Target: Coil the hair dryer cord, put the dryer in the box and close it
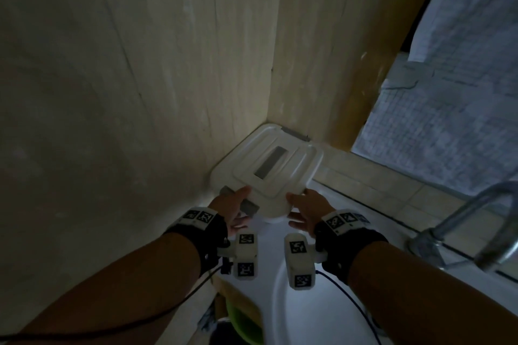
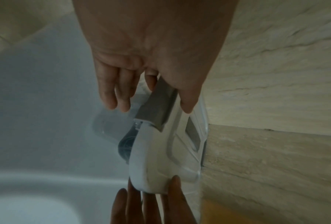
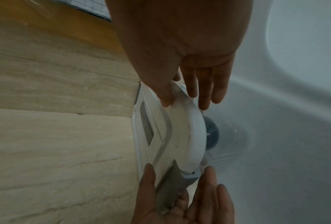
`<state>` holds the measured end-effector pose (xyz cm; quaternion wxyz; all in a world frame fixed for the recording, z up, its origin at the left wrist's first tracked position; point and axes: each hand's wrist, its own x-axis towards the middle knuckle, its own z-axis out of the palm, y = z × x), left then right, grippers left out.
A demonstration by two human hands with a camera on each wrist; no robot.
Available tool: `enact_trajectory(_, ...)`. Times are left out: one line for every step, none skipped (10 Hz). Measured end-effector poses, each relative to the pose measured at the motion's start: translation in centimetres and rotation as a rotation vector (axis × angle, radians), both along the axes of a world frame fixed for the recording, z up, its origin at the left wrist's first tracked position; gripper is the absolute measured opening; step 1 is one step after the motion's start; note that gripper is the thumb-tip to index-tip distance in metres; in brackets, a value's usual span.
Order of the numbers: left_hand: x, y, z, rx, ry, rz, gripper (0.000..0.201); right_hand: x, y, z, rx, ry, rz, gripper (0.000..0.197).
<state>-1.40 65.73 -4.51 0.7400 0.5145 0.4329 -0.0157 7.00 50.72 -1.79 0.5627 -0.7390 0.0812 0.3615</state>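
A white plastic box stands in the wall corner on the sink's rim, with its lid (image 1: pixel 269 165) lying on top. Through the box wall the hair dryer (image 2: pixel 126 145) shows only as a dark round shape (image 3: pixel 210 134); the cord is hidden. My left hand (image 1: pixel 238 204) is at the lid's near left edge, thumb on top and fingers below, pinching the grey latch (image 2: pixel 157 110). At the near right corner my right hand (image 1: pixel 300 204) pinches the lid (image 3: pixel 178 136), thumb on top (image 3: pixel 166 98), other fingers straight beside the box.
Beige tiled walls (image 1: pixel 140 92) close in behind and left of the box. The white sink basin (image 1: pixel 294 316) lies below my wrists and a chrome faucet (image 1: pixel 462 221) stands at the right. A green object (image 1: pixel 244 325) sits under the sink's edge. The light is dim.
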Motion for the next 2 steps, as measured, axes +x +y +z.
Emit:
enact_trajectory(-0.26, 0.82, -0.12, 0.058, 0.017, 0.027, 0.046, -0.28, -0.17, 0.19, -0.015, -0.017, -0.042, 0.051)
enact_trajectory(-0.21, 1.36, 0.72, 0.146, 0.081, 0.058, 0.071, -0.41, -0.34, 0.91, -0.028, -0.039, -0.075, 0.052)
